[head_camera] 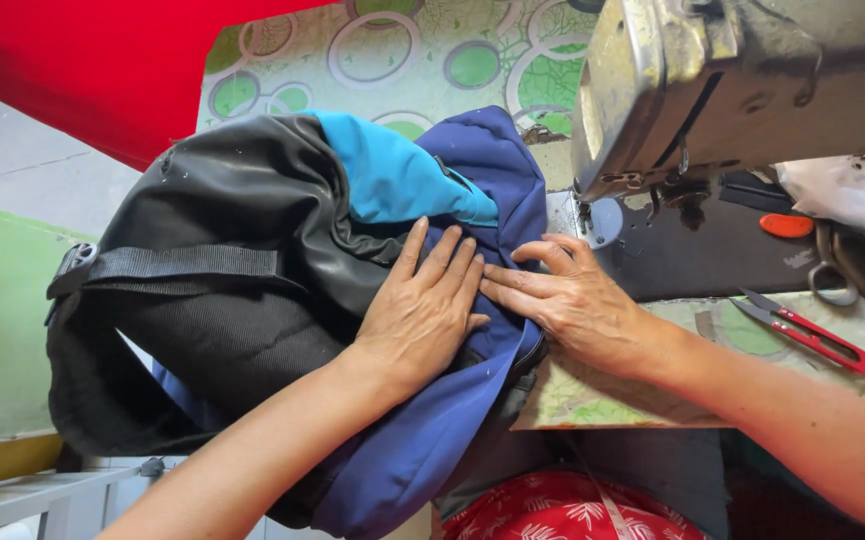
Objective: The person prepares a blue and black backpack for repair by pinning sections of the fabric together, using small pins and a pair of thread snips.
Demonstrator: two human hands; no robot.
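Note:
A backpack (222, 270) of black, dark blue and turquoise fabric lies across the sewing table, its black strap stretched over the left side. My left hand (422, 310) lies flat, fingers spread, on the dark blue panel (497, 165) where it meets the black part. My right hand (572, 300) presses its fingertips on the same blue fabric just right of the left hand, close to the presser foot (584, 215) of the sewing machine (732, 90). Neither hand grips anything.
Red-handled thread snips (807, 335) lie on the table at the right. Larger scissors (847, 275) and an orange object (785, 225) rest behind them on the dark machine bed. Red cloth (102, 70) hangs at upper left. A green-patterned table cover (392, 50) lies beyond the backpack.

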